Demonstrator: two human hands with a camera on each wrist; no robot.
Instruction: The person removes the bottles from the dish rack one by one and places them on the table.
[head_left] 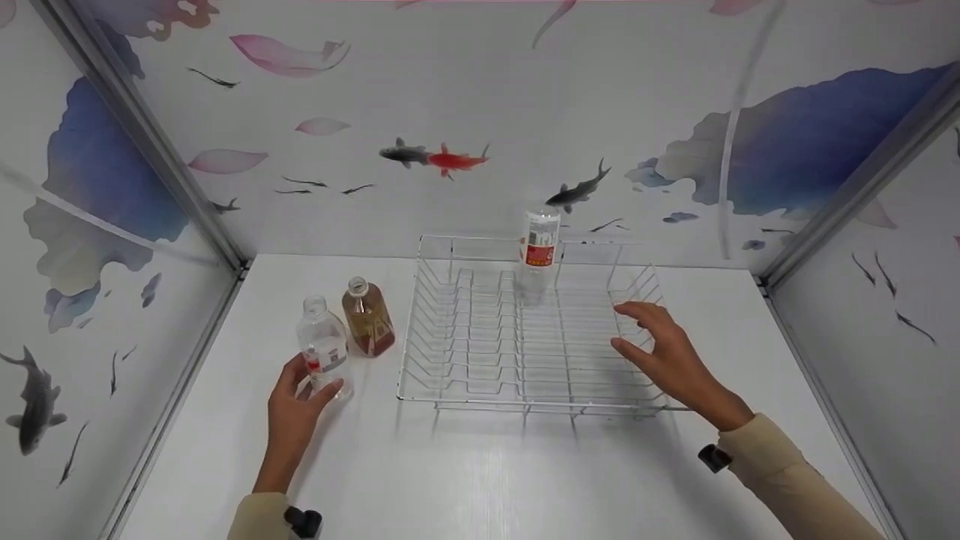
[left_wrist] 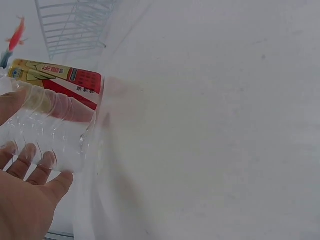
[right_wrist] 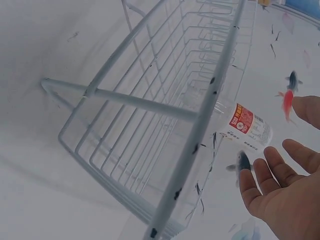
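Observation:
My left hand (head_left: 294,409) has its thumb and fingers round a clear plastic bottle (head_left: 324,349) at the left of the white table. The bottle has a red and grey label and an uncapped neck. Just beyond it stands an uncapped bottle of brownish tint (head_left: 369,319), its red and yellow label (left_wrist: 75,80) showing in the left wrist view. Another clear bottle (head_left: 540,244) with a red and white label stands, seemingly base up, at the back of a white wire rack (head_left: 525,409). Above the rack's right side my right hand (head_left: 666,352) holds nothing, fingers spread from the thumb.
The wire rack, with raised sides and short legs, occupies the middle of the white table (head_left: 480,480). White panels (head_left: 480,97) printed with fish and petals close off the back and both sides, joined by metal corner posts (head_left: 150,127).

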